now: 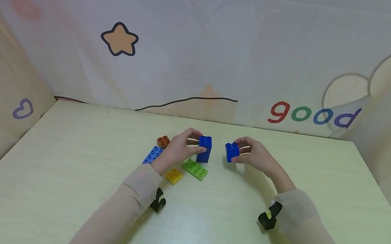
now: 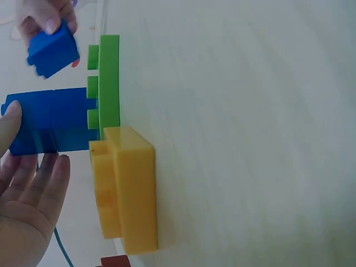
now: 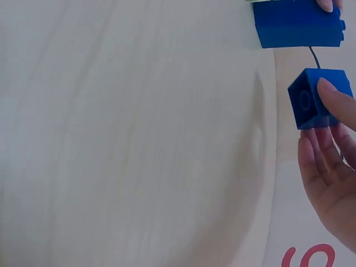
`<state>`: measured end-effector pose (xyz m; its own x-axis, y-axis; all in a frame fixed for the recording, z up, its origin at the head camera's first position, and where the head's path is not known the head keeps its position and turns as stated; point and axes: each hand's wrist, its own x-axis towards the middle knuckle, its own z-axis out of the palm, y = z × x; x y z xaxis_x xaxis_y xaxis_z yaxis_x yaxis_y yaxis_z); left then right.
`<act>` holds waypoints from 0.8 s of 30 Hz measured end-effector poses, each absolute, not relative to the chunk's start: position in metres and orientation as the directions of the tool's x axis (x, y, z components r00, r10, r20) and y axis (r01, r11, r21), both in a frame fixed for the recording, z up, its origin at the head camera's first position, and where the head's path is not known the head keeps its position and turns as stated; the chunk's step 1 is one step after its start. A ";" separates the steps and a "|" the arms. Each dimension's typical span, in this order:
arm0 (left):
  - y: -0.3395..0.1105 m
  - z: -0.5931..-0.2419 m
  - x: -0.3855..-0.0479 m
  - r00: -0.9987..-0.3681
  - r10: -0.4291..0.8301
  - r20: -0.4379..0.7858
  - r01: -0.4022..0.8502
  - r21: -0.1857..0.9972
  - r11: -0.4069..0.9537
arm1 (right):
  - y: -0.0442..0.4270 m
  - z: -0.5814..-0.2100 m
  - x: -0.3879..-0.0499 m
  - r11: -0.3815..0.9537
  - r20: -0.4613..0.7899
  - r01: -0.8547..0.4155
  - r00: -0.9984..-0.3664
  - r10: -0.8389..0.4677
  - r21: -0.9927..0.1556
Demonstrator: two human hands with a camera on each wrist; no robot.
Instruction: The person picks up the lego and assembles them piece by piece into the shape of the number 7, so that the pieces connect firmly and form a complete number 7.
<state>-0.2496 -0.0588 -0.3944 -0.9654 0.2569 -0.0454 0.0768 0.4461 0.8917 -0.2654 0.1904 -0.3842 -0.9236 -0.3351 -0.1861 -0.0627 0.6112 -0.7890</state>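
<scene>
Two blue bricks stacked upright form a small tower [image 1: 204,150] near the middle of the table, and the seam between them shows in the left wrist view. My left hand [image 1: 177,150] holds this tower near its top, thumb on one face and fingers on the far side. To the right, my right hand [image 1: 258,156] pinches a single blue brick [image 1: 231,152] between thumb and fingers. That brick is tilted and held off the table, apart from the tower; its hollow underside [image 3: 305,100] shows in the right wrist view.
Close to the tower lie a green brick [image 1: 195,169] and a yellow brick [image 1: 173,175]. Farther left are a lighter blue brick [image 1: 153,155], partly behind the left wrist, and a brown-orange brick [image 1: 163,141]. A printed cloth [image 1: 194,32] rises behind the table's far edge.
</scene>
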 end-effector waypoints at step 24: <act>-0.064 -0.393 -0.251 -0.958 0.270 -0.101 0.029 0.897 0.440 | 0.147 -0.363 -0.261 0.369 -0.031 -0.065 -0.968 -0.248 -0.927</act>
